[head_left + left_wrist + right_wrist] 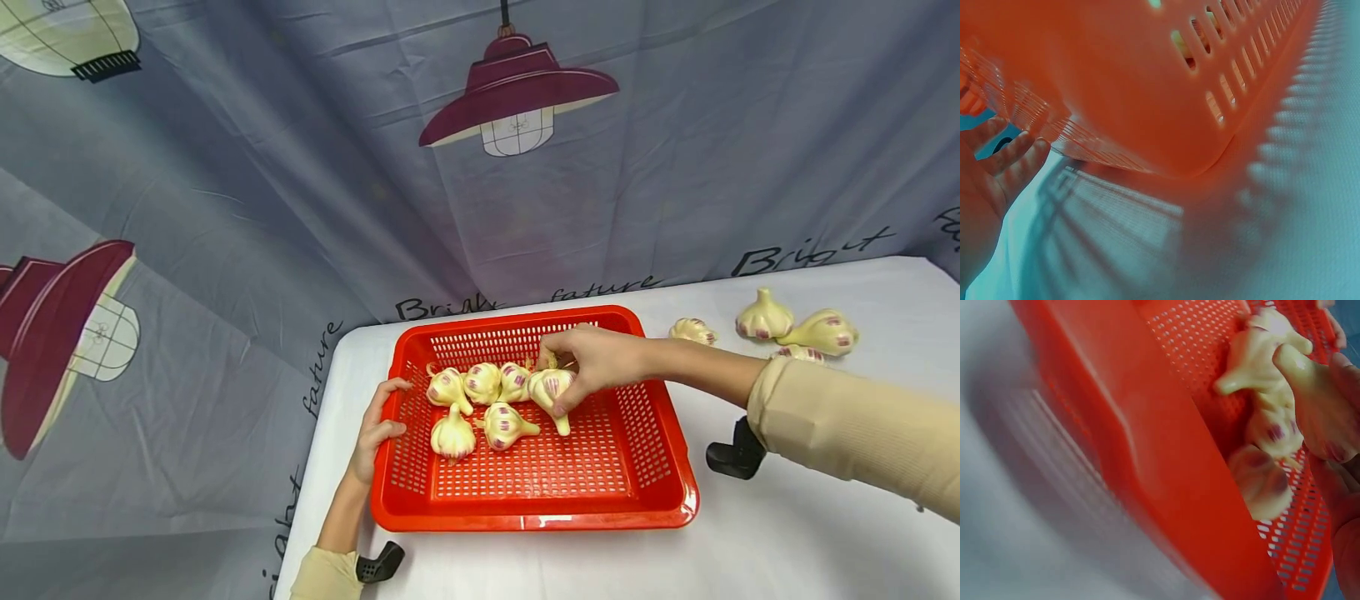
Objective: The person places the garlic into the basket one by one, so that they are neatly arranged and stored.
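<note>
A red plastic basket (536,522) with slotted walls stands on the white table. My left hand (373,433) grips its left rim; in the left wrist view several fingers (1019,153) show at the outside of the wall. Over the basket's inside, my right hand (600,360) pinches a garlic bulb (550,385) between thumb and fingers, its stem pointing down toward the front. The right wrist view shows this bulb close up, above other bulbs. Several garlic bulbs (504,425) lie in the left and middle of the basket, close to the held one.
On the table to the right of the basket lie more garlic bulbs (764,315), some beside one another, with a single bulb (693,331) nearer the basket. A grey curtain (360,208) printed with lamps and lettering hangs behind and left of the table.
</note>
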Available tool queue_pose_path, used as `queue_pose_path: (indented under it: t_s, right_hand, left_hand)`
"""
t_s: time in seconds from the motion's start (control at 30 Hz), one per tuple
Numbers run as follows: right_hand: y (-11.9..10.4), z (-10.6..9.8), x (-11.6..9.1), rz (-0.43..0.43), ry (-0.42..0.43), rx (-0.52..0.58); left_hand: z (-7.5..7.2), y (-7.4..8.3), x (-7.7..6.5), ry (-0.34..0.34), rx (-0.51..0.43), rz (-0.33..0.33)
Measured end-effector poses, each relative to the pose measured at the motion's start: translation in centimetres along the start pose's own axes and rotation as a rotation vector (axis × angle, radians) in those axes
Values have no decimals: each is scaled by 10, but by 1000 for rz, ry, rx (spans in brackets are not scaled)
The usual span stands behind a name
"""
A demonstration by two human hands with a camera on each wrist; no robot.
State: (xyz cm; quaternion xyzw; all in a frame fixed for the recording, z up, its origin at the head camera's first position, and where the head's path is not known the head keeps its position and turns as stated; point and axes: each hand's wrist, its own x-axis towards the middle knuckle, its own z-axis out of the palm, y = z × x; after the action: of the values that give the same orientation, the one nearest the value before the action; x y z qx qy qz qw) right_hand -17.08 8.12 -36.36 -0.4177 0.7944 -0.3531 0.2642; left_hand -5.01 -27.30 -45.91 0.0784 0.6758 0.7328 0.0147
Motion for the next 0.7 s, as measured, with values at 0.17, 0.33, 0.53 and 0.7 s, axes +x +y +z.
queue_pose_path:
  t_s: [0.17, 0.33, 0.53, 0.7]
  right_hand:
    - [4, 16, 12, -27, -59, -89]
    - [5, 30, 21, -31, -116, -165]
    - [2, 37, 29, -26, -148, -217]
    - [0, 39, 33, -18, -167, -275]
  left_hand:
    - [0, 0, -1, 9, 3, 4]
    - [0, -2, -2, -4, -4, 4]
    - [-1, -1, -2, -6, -10, 8]
    - [-2, -1, -1, -16, 0, 18]
